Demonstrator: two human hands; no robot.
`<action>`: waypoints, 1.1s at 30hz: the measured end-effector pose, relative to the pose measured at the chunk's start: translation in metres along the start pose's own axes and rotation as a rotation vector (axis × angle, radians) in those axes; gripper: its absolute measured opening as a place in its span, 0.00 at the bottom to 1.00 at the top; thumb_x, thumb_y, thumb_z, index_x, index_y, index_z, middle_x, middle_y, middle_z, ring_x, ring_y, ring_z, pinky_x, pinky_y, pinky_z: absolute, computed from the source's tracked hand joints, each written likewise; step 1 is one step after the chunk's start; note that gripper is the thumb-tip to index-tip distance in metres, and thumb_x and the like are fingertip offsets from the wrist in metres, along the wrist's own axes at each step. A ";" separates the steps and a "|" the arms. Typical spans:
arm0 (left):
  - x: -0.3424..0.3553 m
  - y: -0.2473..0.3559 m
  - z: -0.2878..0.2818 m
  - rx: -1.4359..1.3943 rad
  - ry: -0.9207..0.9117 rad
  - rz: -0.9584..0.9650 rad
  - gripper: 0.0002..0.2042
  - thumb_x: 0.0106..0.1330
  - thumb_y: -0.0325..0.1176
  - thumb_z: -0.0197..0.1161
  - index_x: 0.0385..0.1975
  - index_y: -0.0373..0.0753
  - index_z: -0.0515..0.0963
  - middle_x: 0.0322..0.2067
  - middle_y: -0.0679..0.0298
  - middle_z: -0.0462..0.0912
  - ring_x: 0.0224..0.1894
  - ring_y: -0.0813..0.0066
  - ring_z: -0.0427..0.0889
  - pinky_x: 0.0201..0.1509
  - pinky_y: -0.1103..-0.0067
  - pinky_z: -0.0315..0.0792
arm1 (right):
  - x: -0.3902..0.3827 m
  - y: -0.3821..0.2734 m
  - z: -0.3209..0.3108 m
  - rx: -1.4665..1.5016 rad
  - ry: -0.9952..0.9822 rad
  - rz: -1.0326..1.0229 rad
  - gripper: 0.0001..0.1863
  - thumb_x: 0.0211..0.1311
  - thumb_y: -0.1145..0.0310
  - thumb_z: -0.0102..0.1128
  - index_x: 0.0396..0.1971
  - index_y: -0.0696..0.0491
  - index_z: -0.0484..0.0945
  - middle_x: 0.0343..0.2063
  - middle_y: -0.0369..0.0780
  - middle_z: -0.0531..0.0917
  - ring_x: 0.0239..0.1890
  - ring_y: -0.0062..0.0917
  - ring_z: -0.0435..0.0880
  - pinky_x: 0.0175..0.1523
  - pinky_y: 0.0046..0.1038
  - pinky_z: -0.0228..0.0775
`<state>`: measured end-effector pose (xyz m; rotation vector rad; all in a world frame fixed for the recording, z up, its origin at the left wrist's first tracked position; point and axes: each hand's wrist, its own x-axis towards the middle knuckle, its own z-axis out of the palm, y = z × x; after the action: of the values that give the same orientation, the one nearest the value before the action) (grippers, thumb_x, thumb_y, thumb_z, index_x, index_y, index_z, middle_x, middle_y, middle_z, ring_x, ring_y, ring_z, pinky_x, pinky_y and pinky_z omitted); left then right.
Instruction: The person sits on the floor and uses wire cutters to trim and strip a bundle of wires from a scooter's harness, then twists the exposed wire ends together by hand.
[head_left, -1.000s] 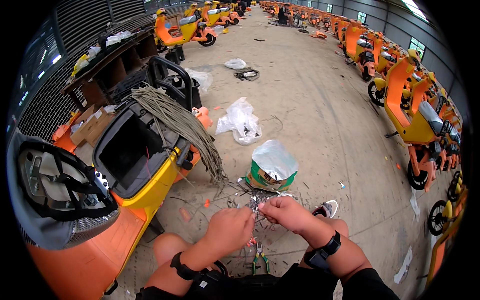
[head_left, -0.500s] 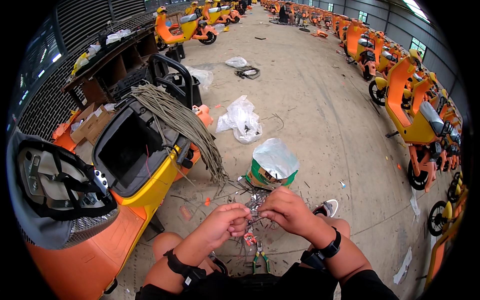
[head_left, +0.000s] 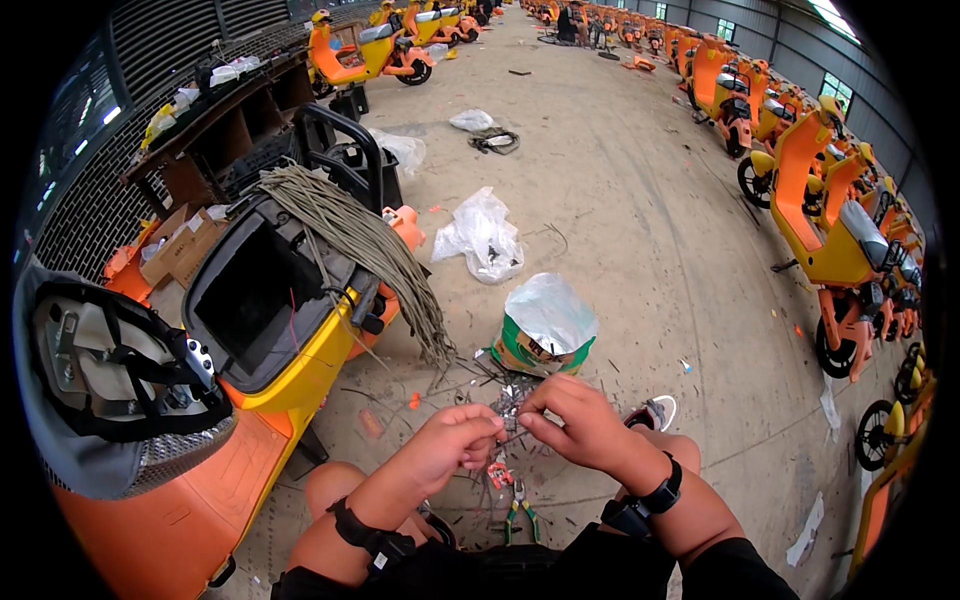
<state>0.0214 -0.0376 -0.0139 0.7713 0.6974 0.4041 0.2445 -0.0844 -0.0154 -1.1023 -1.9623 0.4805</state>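
My left hand and my right hand meet over my knees, fingertips pinched together on a thin wire stretched between them. Below the hands, on the concrete floor, lie green-handled pliers, a small red piece and scattered wire scraps. A thick bundle of grey cables hangs off the open yellow scooter at my left, its loose ends reaching the floor near my left hand. Each wrist wears a black band.
A green bag with a silvery plastic liner stands just beyond my hands. A helmet rests on the orange scooter seat at lower left. Clear plastic bags lie farther out. Rows of orange and yellow scooters line the right side.
Both hands stay together at the same spot; the fingers have shifted slightly along the wire, and the left hand has closed in toward the right.
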 end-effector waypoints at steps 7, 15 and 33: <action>-0.008 -0.001 0.011 0.680 0.215 0.302 0.10 0.71 0.36 0.58 0.34 0.34 0.77 0.21 0.69 0.78 0.21 0.82 0.73 0.26 0.81 0.66 | -0.001 -0.010 0.009 0.243 -0.107 0.379 0.11 0.68 0.66 0.58 0.29 0.57 0.77 0.22 0.38 0.77 0.25 0.28 0.77 0.32 0.29 0.69; -0.009 -0.006 0.016 0.995 0.265 0.426 0.08 0.69 0.32 0.61 0.33 0.33 0.76 0.19 0.66 0.76 0.21 0.85 0.71 0.25 0.80 0.66 | -0.014 0.022 0.016 1.146 -0.202 1.025 0.10 0.69 0.67 0.56 0.33 0.59 0.77 0.24 0.35 0.76 0.25 0.22 0.75 0.34 0.26 0.69; -0.004 0.006 -0.003 -0.033 -0.029 -0.019 0.08 0.72 0.32 0.56 0.32 0.35 0.74 0.17 0.75 0.63 0.17 0.87 0.58 0.22 0.84 0.55 | 0.006 -0.002 0.008 -0.010 -0.016 -0.054 0.06 0.58 0.71 0.66 0.36 0.51 0.81 0.31 0.37 0.81 0.36 0.34 0.80 0.41 0.32 0.70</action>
<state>0.0158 -0.0350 -0.0093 0.7376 0.6686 0.3858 0.2353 -0.0803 -0.0160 -1.0520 -2.0057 0.4522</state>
